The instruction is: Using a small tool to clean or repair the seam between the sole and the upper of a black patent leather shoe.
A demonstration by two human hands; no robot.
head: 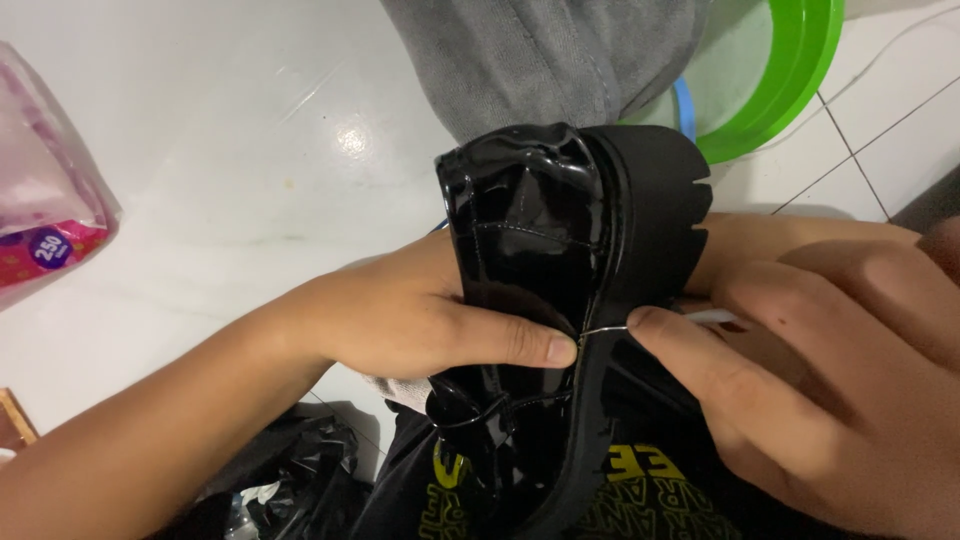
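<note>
the left hand [400, 320] grips the black glossy shoe [540, 250], thumb pressed at the sole seam; the right hand [820, 370] pinches a needle [603, 331] there, mid-stitch; i think the next pull needs firm, straight force.

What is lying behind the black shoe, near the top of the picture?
Behind the black shoe lie a grey trouser leg and a green basin with a blue rim under it; the shoe covers their lower parts.

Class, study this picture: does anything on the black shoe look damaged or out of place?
Yes. A thin needle sticks out where the glossy upper meets the chunky sole of the black shoe. The right hand pinches it while the left hand presses beside it. Whether the seam has split cannot be told.
</note>
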